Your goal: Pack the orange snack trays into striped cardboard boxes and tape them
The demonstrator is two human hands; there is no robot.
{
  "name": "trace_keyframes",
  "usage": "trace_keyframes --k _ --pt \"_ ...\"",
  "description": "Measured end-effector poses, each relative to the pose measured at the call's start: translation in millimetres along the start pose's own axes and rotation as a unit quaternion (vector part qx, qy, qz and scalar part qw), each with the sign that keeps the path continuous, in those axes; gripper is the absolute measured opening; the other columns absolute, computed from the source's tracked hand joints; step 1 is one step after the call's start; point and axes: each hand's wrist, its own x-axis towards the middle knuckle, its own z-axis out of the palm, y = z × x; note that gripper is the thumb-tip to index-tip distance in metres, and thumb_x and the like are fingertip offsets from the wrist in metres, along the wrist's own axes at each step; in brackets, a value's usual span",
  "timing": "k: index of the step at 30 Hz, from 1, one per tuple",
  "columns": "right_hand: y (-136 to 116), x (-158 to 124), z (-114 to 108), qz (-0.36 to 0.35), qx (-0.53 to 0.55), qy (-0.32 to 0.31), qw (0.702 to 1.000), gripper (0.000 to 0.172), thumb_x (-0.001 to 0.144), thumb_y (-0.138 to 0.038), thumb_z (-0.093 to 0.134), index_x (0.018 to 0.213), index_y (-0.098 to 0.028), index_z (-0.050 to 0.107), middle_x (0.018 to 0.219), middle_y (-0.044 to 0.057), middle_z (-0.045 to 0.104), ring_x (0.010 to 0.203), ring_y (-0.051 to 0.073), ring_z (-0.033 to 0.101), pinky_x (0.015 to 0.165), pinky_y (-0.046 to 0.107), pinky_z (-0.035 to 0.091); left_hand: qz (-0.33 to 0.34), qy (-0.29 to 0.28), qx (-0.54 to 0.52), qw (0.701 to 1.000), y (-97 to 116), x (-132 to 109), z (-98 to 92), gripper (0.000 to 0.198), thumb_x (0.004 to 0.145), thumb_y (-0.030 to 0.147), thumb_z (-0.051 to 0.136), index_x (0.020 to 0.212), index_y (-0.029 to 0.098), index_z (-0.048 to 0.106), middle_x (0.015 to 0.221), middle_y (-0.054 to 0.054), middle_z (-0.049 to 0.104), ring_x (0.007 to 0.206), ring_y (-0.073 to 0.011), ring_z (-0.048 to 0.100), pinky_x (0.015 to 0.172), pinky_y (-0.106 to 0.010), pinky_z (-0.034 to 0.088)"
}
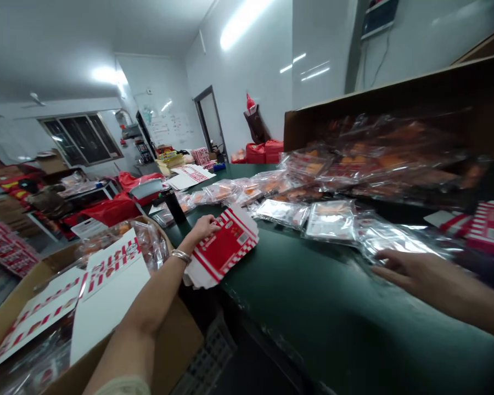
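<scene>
My left hand (203, 227) is closed on the upper left edge of a flat red-and-white printed carton (230, 244). The carton lies tilted over the near edge of the green table (271, 280), its white flaps sticking out. On the right, my right hand (411, 271) reaches in, slightly blurred, with thumb and forefinger apart. Its fingertips are at a clear plastic packet (389, 233); whether they touch it I cannot tell. Beside that packet lie another clear packet (331, 219) and a shiny packet (283, 212).
A large cardboard box (300, 129) of bagged orange items stands at the back right. Red cartons (492, 227) lie at the right edge. A black bottle (173, 206) stands near the left table edge. Below left, an open box (177, 334) holds printed white sheets (111, 291).
</scene>
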Motion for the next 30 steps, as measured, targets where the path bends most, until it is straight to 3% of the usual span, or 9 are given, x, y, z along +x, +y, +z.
trace_keyframes --k 3,6,9,11,14,18,21,25,30 --pt "-36 -19 29 -0.006 0.177 -0.101 0.979 0.049 0.075 -0.056 0.064 0.104 -0.017 0.07 0.103 0.014 0.074 0.091 0.032 0.07 0.078 0.041 0.055 0.046 -0.043 -0.124 0.99 21 -39 30.4 0.027 0.085 0.032 0.068 0.104 0.014 0.065 0.095 -0.006 0.073 0.08 -0.0195 0.07 0.073 -0.035 0.058" --pt "-61 -32 56 -0.006 0.331 -0.087 0.94 0.064 0.071 -0.056 0.069 0.123 -0.018 0.059 0.112 0.013 0.072 0.101 0.03 0.068 0.085 0.042 0.057 0.079 -0.076 -0.233 0.966 35 -75 93.6 0.035 0.084 0.039 0.065 0.111 0.016 0.064 0.098 -0.006 0.075 0.082 -0.0211 0.072 0.074 -0.033 0.058" --pt "-60 -34 69 0.036 0.346 -0.034 0.937 0.058 0.075 -0.046 0.069 0.124 -0.018 0.055 0.105 0.01 0.073 0.094 0.027 0.071 0.08 0.041 0.059 0.065 -0.095 -0.29 0.95 45 -88 152.9 0.036 0.089 0.04 0.06 0.115 0.015 0.06 0.096 -0.007 0.075 0.079 -0.0199 0.072 0.072 -0.033 0.058" --pt "-51 -31 73 0.075 0.311 -0.021 0.947 0.042 0.081 -0.041 0.064 0.116 -0.018 0.058 0.098 0.008 0.074 0.086 0.024 0.072 0.073 0.037 0.06 0.042 -0.1 -0.293 0.95 49 -80 171.0 0.031 0.091 0.037 0.06 0.112 0.014 0.061 0.095 -0.006 0.072 0.078 -0.0181 0.07 0.071 -0.034 0.058" --pt "-38 -22 76 0.113 0.261 -0.07 0.956 0.024 0.082 -0.039 0.066 0.086 -0.016 0.065 0.071 0.007 0.071 0.064 0.022 0.071 0.057 0.032 0.057 0.012 -0.088 -0.246 0.965 45 -61 161.0 0.024 0.092 0.033 0.06 0.107 0.013 0.062 0.102 -0.006 0.068 0.085 -0.0177 0.067 0.076 -0.037 0.057" --pt "-31 -15 76 0.119 0.225 -0.104 0.961 0.039 0.066 -0.038 0.083 0.051 -0.017 0.054 0.043 0.003 0.055 0.053 0.023 0.066 0.054 0.032 0.052 0.015 -0.048 -0.187 0.981 36 -60 125.5 0.016 0.086 0.028 0.068 0.094 0.015 0.065 0.103 -0.006 0.068 0.098 -0.0217 0.064 0.087 -0.04 0.052" --pt "-37 -26 70 0.095 0.261 -0.109 0.954 0.042 0.067 -0.053 0.078 0.062 -0.016 0.061 0.058 0.008 0.065 0.061 0.024 0.068 0.059 0.035 0.054 0.052 -0.044 -0.206 0.976 41 -86 124.6 0.015 0.079 0.026 0.07 0.089 0.018 0.062 0.094 -0.006 0.071 0.095 -0.0231 0.067 0.085 -0.035 0.051" --pt "-55 -60 56 0.043 0.351 -0.101 0.93 0.058 0.079 -0.064 0.058 0.112 -0.017 0.063 0.099 0.01 0.073 0.09 0.025 0.07 0.075 0.038 0.056 0.099 -0.06 -0.269 0.956 47 -137 157.6 0.028 0.085 0.039 0.057 0.105 0.019 0.057 0.087 -0.005 0.072 0.076 -0.0203 0.069 0.071 -0.033 0.054" --pt "-52 -99 9 -0.021 0.283 -0.153 0.947 0.039 0.079 -0.053 0.063 0.093 -0.018 0.069 0.089 0.006 0.075 0.079 0.024 0.07 0.071 0.036 0.055 0.12 0.001 -0.293 0.949 58 -183 177.4 0.027 0.08 0.04 0.065 0.096 0.018 0.06 0.084 -0.006 0.069 0.079 -0.0215 0.066 0.075 -0.036 0.053"
